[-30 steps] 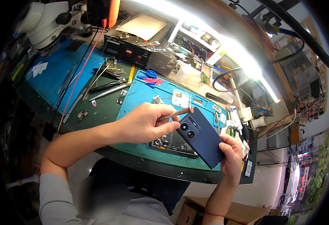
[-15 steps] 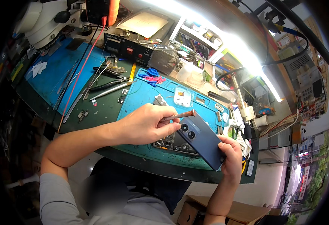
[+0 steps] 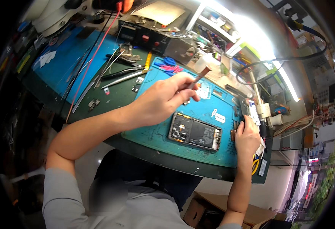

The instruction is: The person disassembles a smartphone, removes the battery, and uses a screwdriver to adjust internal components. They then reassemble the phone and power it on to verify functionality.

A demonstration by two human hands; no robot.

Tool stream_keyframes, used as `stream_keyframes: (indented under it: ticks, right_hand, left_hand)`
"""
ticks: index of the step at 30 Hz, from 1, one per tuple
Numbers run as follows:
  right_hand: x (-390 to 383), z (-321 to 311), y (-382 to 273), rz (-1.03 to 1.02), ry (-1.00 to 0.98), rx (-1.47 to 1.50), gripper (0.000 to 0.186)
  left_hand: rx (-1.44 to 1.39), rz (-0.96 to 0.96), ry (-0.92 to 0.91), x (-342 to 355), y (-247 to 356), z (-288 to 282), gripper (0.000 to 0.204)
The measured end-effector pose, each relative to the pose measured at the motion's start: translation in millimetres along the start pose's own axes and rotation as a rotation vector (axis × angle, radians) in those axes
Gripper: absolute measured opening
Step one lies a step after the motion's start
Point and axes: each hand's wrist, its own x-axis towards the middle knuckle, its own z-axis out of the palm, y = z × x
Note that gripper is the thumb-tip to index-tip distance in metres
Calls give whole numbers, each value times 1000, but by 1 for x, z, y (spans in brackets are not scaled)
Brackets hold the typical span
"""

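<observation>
My left hand (image 3: 163, 97) is closed around a slim, brown-ended stick-like tool (image 3: 201, 76), raised above the blue mat (image 3: 152, 131). Its exact kind is not clear. An opened phone (image 3: 196, 131) lies on the mat with its battery and inner parts showing, below and to the right of that hand. At the mat's right edge, my right hand (image 3: 248, 141) has thumb and fingers bent at a dark, thin edge (image 3: 244, 108), which appears to be the phone's back cover turned nearly edge-on. Most of it is hidden.
Pliers (image 3: 119, 73), tweezers and a silver pen-like tool lie left of the mat. Blue and pink picks (image 3: 171, 68) sit at its far edge. A microscope (image 3: 49, 17) stands far left, a black power box (image 3: 142, 36) behind. Small tools crowd the right edge.
My right hand has moved right with the dark back cover, uncovering the opened phone. My left hand, still gripping the tool, has risen away and the tool tilts more upright.
</observation>
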Motion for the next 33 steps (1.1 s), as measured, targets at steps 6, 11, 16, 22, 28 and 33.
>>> stream_keyframes:
  ticks: [6, 11, 16, 22, 28, 33]
  right_hand:
    - [21, -85, -91, 47, -40, 940, 46]
    - [35, -76, -140, -295, 143, 1104, 47]
    - [29, -61, -135, -312, 160, 1206, 42]
    - [23, -60, -139, -498, 192, 1190, 39]
    - [25, -58, -141, -492, 197, 1150, 37]
    - [26, -56, -143, -501, 189, 1124, 36]
  left_hand:
    - [161, 165, -92, -3, 1, 2, 17]
    - [321, 421, -67, -5, -3, 6, 22]
    - [413, 235, -128, -21, 2, -8, 20]
    - [408, 240, -224, -32, -11, -12, 14]
    - [492, 278, -157, -30, -15, -10, 12]
    - [522, 302, -126, -30, -18, -7, 12]
